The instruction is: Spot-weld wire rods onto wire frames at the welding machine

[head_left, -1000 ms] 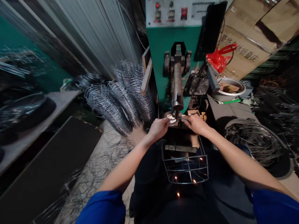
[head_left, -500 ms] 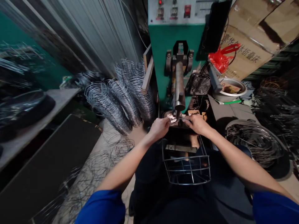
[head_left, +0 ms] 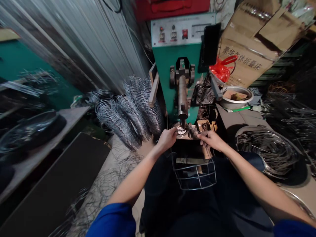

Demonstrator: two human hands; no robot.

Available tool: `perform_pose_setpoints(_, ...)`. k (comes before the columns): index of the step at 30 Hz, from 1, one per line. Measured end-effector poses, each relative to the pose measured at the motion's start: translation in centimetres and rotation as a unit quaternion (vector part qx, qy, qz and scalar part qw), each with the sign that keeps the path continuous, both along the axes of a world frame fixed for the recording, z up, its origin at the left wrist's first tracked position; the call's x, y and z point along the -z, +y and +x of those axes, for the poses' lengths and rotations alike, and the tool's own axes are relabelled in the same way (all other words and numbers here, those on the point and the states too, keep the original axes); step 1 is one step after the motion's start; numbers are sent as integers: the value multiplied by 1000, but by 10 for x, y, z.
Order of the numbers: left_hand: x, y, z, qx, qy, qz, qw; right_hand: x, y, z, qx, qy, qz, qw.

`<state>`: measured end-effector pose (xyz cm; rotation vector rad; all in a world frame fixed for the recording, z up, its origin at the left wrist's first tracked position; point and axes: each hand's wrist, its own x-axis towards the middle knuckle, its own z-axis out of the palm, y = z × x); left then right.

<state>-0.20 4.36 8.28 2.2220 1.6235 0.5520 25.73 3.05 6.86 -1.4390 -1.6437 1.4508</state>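
A small wire basket [head_left: 196, 188] hangs over my lap, its upper wires running up to my hands. My left hand [head_left: 168, 141] is closed at the left of the welding tip, fingers pinched on the basket's upper edge; the exact grip is hard to make out. My right hand [head_left: 213, 140] pinches a thin metal wire [head_left: 192, 129] that reaches left toward the tip; whether it belongs to the basket is unclear. Between the hands, the upper electrode arm [head_left: 183, 97] of a green spot welder [head_left: 164, 56] points down at a round lower base [head_left: 181, 131].
Stacks of wire rings [head_left: 118, 123] stand at left beside loose wires on the floor. A small open carton [head_left: 203, 125] sits right of the electrode. Farther right are a metal bowl [head_left: 233, 104], a basin of wire pieces [head_left: 269, 151] and a large cardboard box [head_left: 243, 61].
The view has tilted up and swung slightly right. My right hand has moved a little away from the electrode, drawing right and back; the basket has shifted slightly. My left hand stays beside the tip.
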Motion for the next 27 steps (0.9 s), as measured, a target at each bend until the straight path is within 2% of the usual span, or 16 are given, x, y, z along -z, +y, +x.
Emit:
perform_pose_setpoints(4,1,-1,3,-1,-40,1,999,5,-4,-5,17,1,21,1000)
perform_pose_setpoints(8,6,-12,-6,-19,-99,-14,995,-3,-24,-4,45,-6,73,996)
perform_pose_setpoints(10,16,-30,-13,-43,-208,-54,976,-13,-41,2,63,-35,143,987)
perform_pose_setpoints(11,24,-43,-16,-65,-297,-91,948,-18,-50,5,77,-56,185,978)
perform_pose_setpoints(12,34,-58,-17,-91,-402,-143,900,-22,-58,9,92,-78,228,966)
perform_pose_setpoints(14,55,-94,-15,-136,-566,-264,769,-28,-69,12,125,-115,308,936)
perform_pose_setpoints(17,79,-143,3,-145,-664,-424,599,-31,-77,6,163,-150,386,895)
perform_pose_setpoints(18,83,-154,11,-144,-685,-443,560,-31,-78,5,171,-152,401,887)
perform_pose_setpoints(19,85,-161,19,-148,-701,-449,534,-29,-80,6,170,-151,408,884)
perform_pose_setpoints(20,85,-165,27,-159,-713,-440,522,-25,-84,13,159,-151,409,886)
perform_pose_setpoints(21,85,-165,32,-177,-721,-421,521,-19,-89,26,148,-157,405,889)
perform_pose_setpoints(23,86,-159,36,-216,-722,-378,538,5,-108,73,147,-202,380,891)
perform_pose_setpoints(25,90,-149,32,-239,-715,-351,556,45,-137,143,266,-314,341,845)
perform_pose_setpoints(27,97,-141,26,-244,-708,-351,562,98,-177,215,376,-432,224,789)
